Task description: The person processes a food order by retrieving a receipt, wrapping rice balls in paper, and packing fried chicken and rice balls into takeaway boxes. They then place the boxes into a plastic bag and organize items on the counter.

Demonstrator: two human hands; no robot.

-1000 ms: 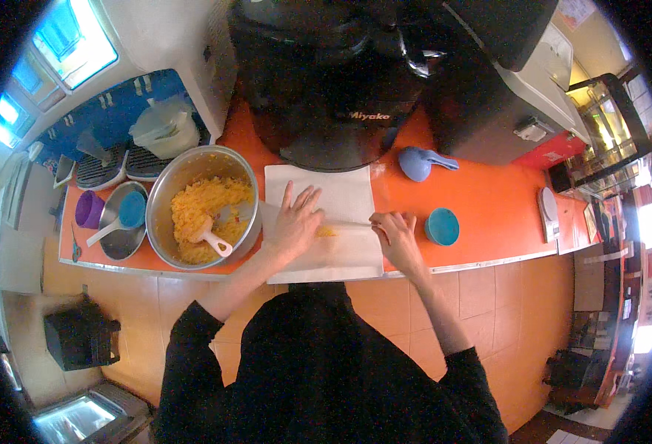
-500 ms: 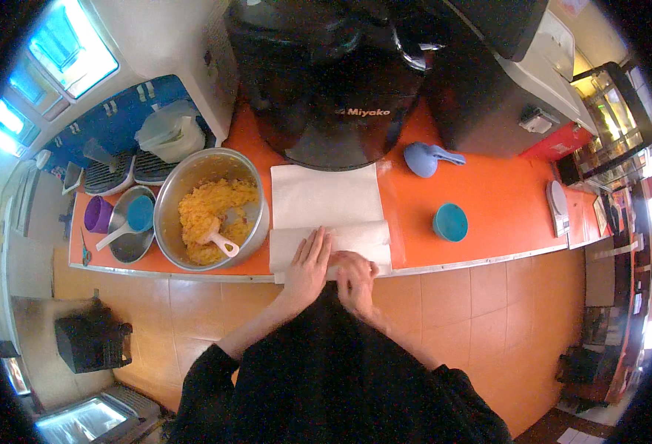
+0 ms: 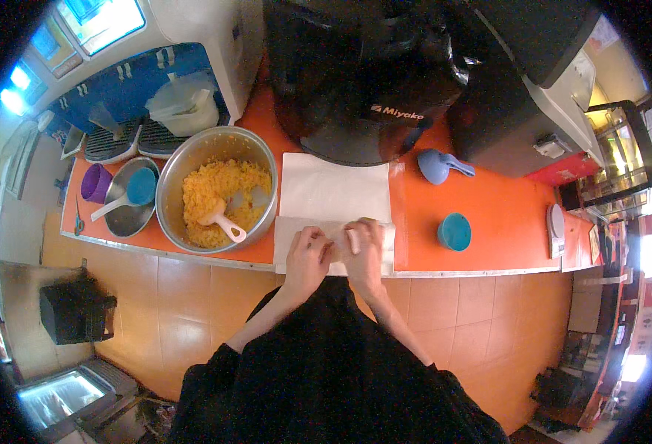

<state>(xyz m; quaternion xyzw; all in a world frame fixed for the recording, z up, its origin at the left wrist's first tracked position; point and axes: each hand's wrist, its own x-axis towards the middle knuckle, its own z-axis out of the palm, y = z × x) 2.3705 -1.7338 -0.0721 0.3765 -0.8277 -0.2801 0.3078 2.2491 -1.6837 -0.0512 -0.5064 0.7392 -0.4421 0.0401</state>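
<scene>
White paper sheets [image 3: 335, 185] lie stacked on the orange counter in front of me, with a nearer sheet [image 3: 290, 226] folded across their front part. My left hand [image 3: 308, 259] bends its fingers down onto the folded paper and grips it near the counter edge. Close beside it, my right hand [image 3: 363, 255] has its fingers curled over the same paper. A crumpled part of the paper shows between the two hands; anything wrapped inside it is hidden.
Left of the paper stands a steel pot [image 3: 164, 189] of yellow rice [image 3: 222, 181] with a scoop [image 3: 226, 226]. Beyond it are a metal bowl [image 3: 127, 223], a purple cup [image 3: 95, 185] and scissors [image 3: 79, 218]. A teal cup [image 3: 455, 232] and blue scoops [image 3: 434, 167] sit rightward; a black appliance [image 3: 355, 89] stands behind.
Both hands went from lying flatter on the paper to curled fingers gripping it. My right hand moved slightly up and away from the left. The whole view shifted a little.
</scene>
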